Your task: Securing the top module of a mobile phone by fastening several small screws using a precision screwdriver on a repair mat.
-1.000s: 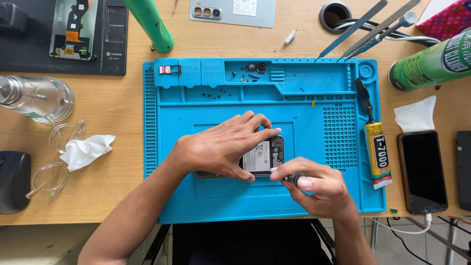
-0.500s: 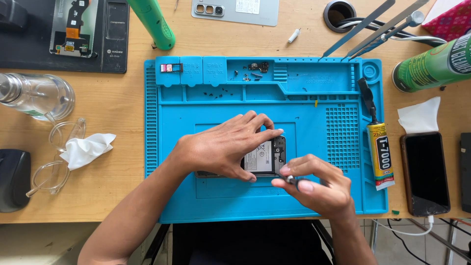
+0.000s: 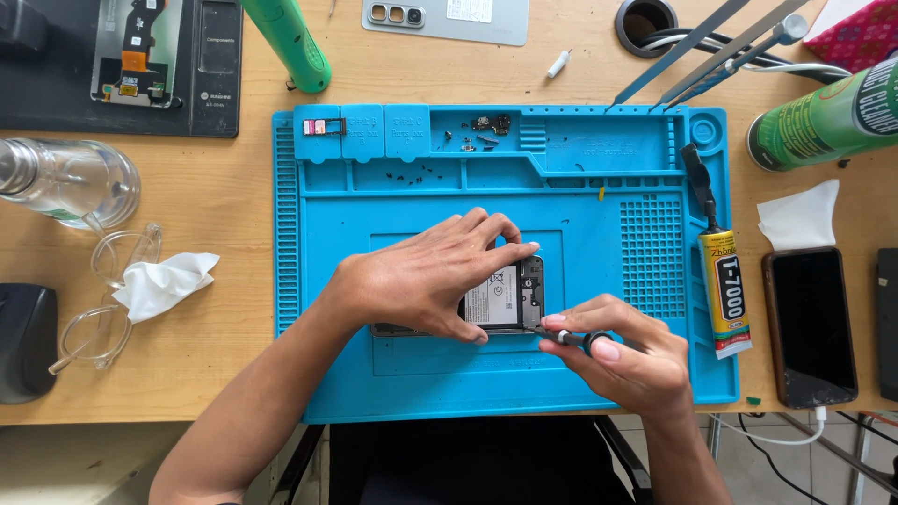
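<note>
Wooden desk seen from above, with a blue mat (image 3: pixel 599 187) covering its middle and the work going on in the mat's lower centre. The phone (image 3: pixel 510 297), opened with its back off, lies flat there, long axis running left–right across the mat, most of its left part hidden under the left hand (image 3: pixel 421 281). That hand lies palm down on the phone, fingers spread and curled over the top edge, thumb at the bottom edge, pinning it in place. The right hand (image 3: pixel 622 360) sits just right of and below the phone, closed around a thin dark tool (image 3: pixel 561 335) (a screwdriver, probably; the tip is too small to tell) that points left and up toward the phone's lower right corner, tip touching or just beside the frame there. So the phone lies to the left of the right hand and directly under the left, and the tool lines up roughly with the phone's long axis; the right hand is the one working at the exposed end. Around the mat: a glue tube (image 3: pixel 723 290) on its right edge, a second phone (image 3: pixel 809 323) with dark screen on the desk just beyond, a tissue (image 3: pixel 797 215) above it, a green can (image 3: pixel 828 117) at top right, tweezers (image 3: pixel 692 47) near the top, tiny parts (image 3: pixel 486 126) in the mat's top trays, a clear bottle (image 3: pixel 65 182), glasses (image 3: pixel 98 299) and a rag (image 3: pixel 168 281) on the left.
</note>
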